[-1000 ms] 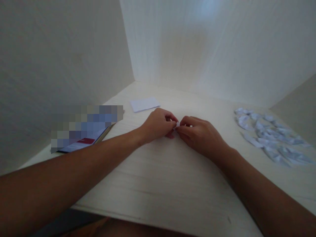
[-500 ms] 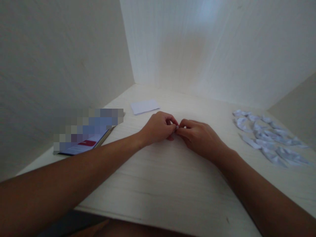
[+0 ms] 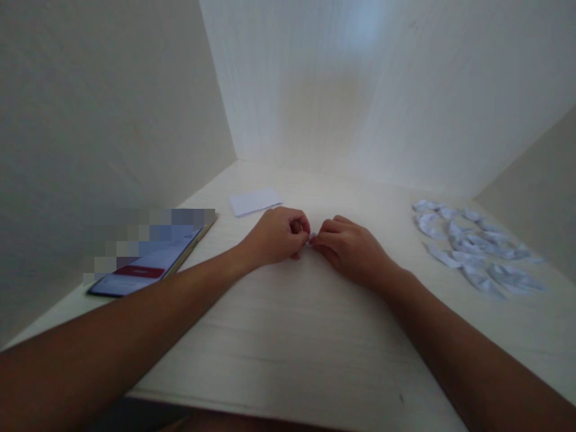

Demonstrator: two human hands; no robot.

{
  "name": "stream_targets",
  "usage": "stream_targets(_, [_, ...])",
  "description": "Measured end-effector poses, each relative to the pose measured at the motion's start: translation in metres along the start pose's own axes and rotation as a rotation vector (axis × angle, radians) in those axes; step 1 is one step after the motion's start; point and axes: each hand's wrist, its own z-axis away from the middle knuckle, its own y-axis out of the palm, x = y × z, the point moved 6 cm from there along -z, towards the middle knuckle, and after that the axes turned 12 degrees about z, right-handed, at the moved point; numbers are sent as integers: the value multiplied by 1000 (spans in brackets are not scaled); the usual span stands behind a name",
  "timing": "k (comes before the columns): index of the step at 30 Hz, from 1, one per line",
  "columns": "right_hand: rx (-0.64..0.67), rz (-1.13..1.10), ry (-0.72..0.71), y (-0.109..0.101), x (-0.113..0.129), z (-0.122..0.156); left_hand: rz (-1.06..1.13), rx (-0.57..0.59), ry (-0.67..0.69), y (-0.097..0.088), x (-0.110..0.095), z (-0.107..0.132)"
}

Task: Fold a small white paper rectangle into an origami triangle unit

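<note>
A small piece of white paper (image 3: 310, 239) is pinched between my two hands, just above the middle of the table. My left hand (image 3: 281, 236) grips its left side between thumb and fingers. From the right, my right hand (image 3: 348, 246) holds the other side with fingertips closed. Most of the paper is hidden by the fingers, so its folds cannot be made out. Behind my left hand lies a flat white sheet of folded paper (image 3: 255, 201). Several small folded white paper pieces (image 3: 472, 243) lie grouped on the table at the right.
A phone or tablet (image 3: 148, 264) with a lit, partly blurred screen rests at the left, beyond my left forearm. Pale walls (image 3: 333, 90) enclose the white table (image 3: 288, 336) at the back and sides. The table's front edge (image 3: 216, 407) runs below my arms.
The view has shifted slightly, so everything sits a little further left. My fingertips have come a bit apart, and more of the small paper shows between them.
</note>
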Motion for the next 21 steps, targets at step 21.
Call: stream_targets(21, [-135,-224,-68,3,-3,4,218,135,-87,-2,19,-9])
